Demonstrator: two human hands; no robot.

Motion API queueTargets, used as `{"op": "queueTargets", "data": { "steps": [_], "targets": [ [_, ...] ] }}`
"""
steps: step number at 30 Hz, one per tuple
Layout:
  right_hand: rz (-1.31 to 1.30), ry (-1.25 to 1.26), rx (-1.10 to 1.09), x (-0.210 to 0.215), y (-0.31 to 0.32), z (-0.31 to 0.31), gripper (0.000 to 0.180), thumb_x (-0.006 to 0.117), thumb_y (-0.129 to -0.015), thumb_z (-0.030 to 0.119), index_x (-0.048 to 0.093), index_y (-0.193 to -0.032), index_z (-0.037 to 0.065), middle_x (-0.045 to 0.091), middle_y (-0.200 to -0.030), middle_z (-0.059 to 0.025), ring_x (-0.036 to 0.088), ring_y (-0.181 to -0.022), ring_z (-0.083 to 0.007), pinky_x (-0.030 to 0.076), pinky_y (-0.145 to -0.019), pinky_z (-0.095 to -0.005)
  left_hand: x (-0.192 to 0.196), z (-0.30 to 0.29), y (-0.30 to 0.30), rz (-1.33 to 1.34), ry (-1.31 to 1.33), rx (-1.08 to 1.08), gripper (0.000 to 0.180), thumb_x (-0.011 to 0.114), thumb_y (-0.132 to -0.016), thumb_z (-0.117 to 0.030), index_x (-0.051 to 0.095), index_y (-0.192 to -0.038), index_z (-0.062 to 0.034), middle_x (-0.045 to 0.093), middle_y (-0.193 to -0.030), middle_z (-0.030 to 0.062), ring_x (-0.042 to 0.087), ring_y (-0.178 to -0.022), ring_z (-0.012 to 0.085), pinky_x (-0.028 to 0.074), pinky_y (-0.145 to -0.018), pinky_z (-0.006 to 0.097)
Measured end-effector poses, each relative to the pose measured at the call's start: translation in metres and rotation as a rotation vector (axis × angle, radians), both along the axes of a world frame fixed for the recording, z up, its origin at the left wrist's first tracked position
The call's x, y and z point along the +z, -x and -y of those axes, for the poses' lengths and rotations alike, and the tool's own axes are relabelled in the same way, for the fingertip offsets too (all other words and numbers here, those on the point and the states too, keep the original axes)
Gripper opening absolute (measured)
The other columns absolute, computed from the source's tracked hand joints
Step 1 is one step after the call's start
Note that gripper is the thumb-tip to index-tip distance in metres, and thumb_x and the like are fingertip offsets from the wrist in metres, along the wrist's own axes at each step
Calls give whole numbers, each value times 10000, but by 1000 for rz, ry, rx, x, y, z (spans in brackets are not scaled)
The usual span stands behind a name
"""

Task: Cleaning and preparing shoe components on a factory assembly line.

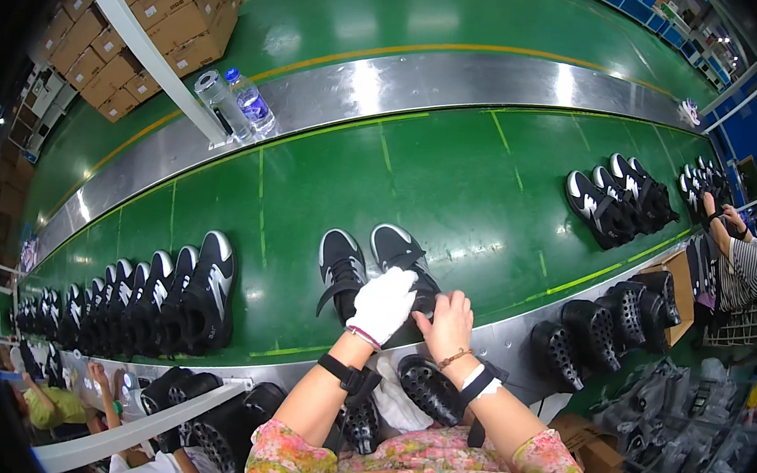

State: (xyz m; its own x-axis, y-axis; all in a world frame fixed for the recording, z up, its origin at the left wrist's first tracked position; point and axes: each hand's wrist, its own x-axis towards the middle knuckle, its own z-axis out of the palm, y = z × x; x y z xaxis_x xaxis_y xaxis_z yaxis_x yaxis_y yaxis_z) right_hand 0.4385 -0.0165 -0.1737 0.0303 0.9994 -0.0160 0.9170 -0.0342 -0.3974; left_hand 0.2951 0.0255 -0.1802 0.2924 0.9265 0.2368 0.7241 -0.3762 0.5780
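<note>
A pair of black sneakers with pale grey toes stands before me on a green belt, toes pointing away. My left hand [382, 306], in a white glove, is closed at the opening of the right-hand sneaker [398, 248]. At that shoe's heel, the bare fingers and thumb of my right hand [448, 325] grip the edge. What lies under my glove is hidden. Beside it the left-hand sneaker [339, 258] stands untouched, its strap hanging loose to the left. Black bands circle both my wrists.
Several sneakers [211, 290] line the belt [401, 176] at left; more [608, 201] stand at right. Perforated black shoe lasts [591, 332] sit along the near edge. Two bottles [251, 106] stand by a white post [149, 45]. A co-worker [750, 266] handles shoes at far right.
</note>
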Motion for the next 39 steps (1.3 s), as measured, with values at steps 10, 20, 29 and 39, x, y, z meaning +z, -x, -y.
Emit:
{"op": "queueTargets", "data": {
  "steps": [10, 20, 29, 39],
  "targets": [
    [389, -18, 19, -35, 13, -15, 292, 581, -827, 210, 675, -994, -11, 395, -1392, -158, 349, -1297, -329, 365, -949, -557, -13, 2, -21, -100, -42, 14, 247, 578, -814, -231, 604, -1032, -116, 598, -881, 108, 622, -752, 309, 504, -629, 420],
    [220, 276, 8, -34, 15, -29, 262, 571, -821, 160, 637, -993, -26, 474, -1177, -165, 538, -1007, -345, 481, -825, -451, -13, 11, -18, -61, 50, 69, 288, 606, -788, -197, 607, -1059, -98, 600, -922, 107, 617, -802, 307, 500, -665, 400],
    [-1014, 235, -290, -31, -43, -19, 190, 634, -893, 178, 647, -1029, 45, 657, -804, -37, 634, -733, -143, 509, -617, -268, -13, 19, 3, -164, -119, 112, 365, 659, -730, -190, 593, -1076, -93, 578, -957, 106, 585, -875, 292, 484, -713, 405],
    [-1380, 447, -397, -43, -21, -60, 128, 678, -821, 33, 637, -941, 51, 622, -710, -41, 541, -559, -89, 431, -469, -223, -16, 27, 8, -95, -149, 200, 339, 651, -639, -66, 628, -977, -81, 601, -937, 125, 584, -890, 328, 481, -763, 420]
  ]
}}
